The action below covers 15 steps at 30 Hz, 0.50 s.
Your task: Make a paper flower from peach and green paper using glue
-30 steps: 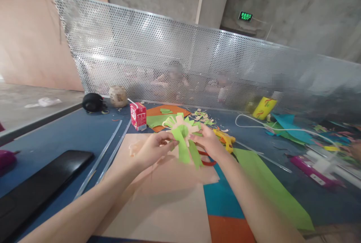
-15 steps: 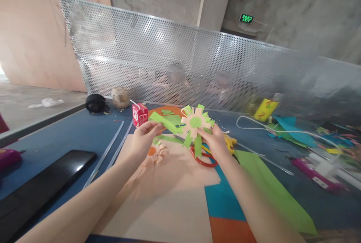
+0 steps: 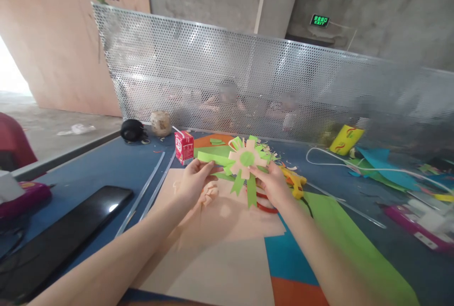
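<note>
A peach and light-green paper flower with a round green centre is pinched at its lower right edge by my right hand. Green paper tails hang below it. Between the thumb and fingers of my left hand is a light-green paper strip, its right end against or just behind the flower's left petals; contact is unclear. Beneath my left hand lies a second peach paper flower, partly covered. Red-handled scissors lie partly hidden behind my right hand, near a yellow glue gun.
Peach sheets and a green sheet cover the near table. A black phone, clear glue sticks and a pink drink carton stand or lie left. A perforated metal screen rises behind; people are blurred beyond it.
My left hand has moved the green strip closer to the flower, and the strip now lies more level. The whole view has shifted slightly, with things appearing farther right.
</note>
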{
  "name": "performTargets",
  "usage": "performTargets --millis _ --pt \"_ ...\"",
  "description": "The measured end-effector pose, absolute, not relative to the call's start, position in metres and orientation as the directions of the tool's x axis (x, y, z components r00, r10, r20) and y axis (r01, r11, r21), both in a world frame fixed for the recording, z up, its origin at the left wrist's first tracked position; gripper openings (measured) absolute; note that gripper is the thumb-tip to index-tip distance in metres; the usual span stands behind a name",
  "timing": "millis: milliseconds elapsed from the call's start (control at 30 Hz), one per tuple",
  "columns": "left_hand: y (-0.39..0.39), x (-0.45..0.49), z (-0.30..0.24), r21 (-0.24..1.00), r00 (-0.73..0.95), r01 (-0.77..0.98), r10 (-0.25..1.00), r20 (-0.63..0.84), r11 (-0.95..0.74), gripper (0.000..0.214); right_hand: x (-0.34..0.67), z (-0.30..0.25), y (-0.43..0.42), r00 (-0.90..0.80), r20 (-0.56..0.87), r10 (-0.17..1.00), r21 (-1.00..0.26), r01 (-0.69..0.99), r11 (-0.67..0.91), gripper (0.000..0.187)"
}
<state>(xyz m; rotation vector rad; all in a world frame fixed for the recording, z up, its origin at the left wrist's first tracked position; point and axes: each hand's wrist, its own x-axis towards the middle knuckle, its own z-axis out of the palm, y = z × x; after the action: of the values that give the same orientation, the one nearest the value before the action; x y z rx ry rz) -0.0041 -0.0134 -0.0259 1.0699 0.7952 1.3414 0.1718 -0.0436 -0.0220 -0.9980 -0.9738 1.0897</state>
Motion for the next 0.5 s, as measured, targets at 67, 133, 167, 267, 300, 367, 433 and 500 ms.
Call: performTargets --millis 67,133,167,267,300,367,433,500 --pt "-0.018 0.0 -0.024 0.922 0.139 -0.385 0.986 0.092 -0.031 0.019 0.17 -0.023 -0.044 0.173 0.105 0.979 -0.959 -0.242 0.145 0.042" --pt "-0.022 0.003 -0.023 0.918 0.18 -0.398 0.981 0.074 0.004 0.019 0.17 -0.024 -0.045 0.168 0.079 0.983 -0.962 -0.247 0.119 0.041" --pt "-0.024 0.004 -0.022 0.918 0.205 -0.397 0.976 0.076 0.011 0.019 0.169 -0.024 -0.045 0.173 0.065 0.983 -0.965 -0.239 0.105 0.04" --pt "-0.026 0.005 -0.021 0.928 0.261 -0.372 0.96 0.102 0.002 0.021 0.17 -0.024 -0.045 0.213 0.082 0.974 -0.982 -0.149 0.115 0.037" --pt "-0.027 0.005 -0.021 0.935 0.263 -0.356 0.959 0.109 -0.008 0.022 0.171 -0.025 -0.044 0.23 0.107 0.967 -0.985 -0.109 0.135 0.037" --pt "-0.026 0.005 -0.022 0.946 0.245 -0.322 0.964 0.106 -0.022 0.025 0.172 -0.026 -0.043 0.263 0.155 0.952 -0.984 -0.043 0.173 0.037" --pt "-0.024 0.005 -0.024 0.951 0.211 -0.307 0.974 0.084 -0.016 0.028 0.173 -0.027 -0.042 0.29 0.184 0.939 -0.981 -0.005 0.194 0.037" --pt "-0.022 0.005 -0.025 0.95 0.187 -0.311 0.981 0.055 0.006 0.028 0.173 -0.028 -0.041 0.301 0.209 0.93 -0.976 0.012 0.216 0.037"
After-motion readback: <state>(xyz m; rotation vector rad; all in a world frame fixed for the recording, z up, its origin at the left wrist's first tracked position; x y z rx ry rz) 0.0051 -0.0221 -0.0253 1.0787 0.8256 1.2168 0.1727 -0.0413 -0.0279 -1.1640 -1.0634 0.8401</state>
